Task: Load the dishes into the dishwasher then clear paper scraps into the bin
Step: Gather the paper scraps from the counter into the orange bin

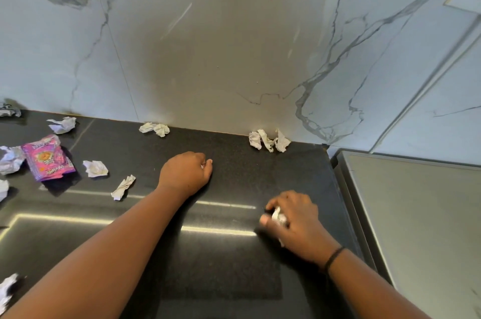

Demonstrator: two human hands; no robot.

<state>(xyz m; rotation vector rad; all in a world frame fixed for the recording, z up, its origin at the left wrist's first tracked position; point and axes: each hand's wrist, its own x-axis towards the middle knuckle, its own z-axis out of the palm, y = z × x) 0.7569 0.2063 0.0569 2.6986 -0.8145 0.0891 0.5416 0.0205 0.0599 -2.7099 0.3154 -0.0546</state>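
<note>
Crumpled white paper scraps lie scattered on a black countertop (pixel 234 178). My right hand (pixel 294 219) grips a crumpled scrap (pixel 279 216) near the counter's right end. My left hand (pixel 186 171) rests on the counter as a closed fist, and a fleck of white paper shows between its fingers. A cluster of scraps (pixel 269 140) lies against the wall behind my right hand. Another scrap (pixel 154 128) lies at the wall beyond my left hand. Two more scraps (pixel 123 186) (pixel 95 168) lie to the left of my left hand. No dishwasher or bin is in view.
A pink snack wrapper (pixel 48 158) lies at the left among more paper scraps (pixel 62 124) (pixel 10 160). One scrap (pixel 6 290) sits at the lower left edge. A marble wall (pixel 234 45) backs the counter. A grey steel surface (pixel 416 214) adjoins the counter on the right.
</note>
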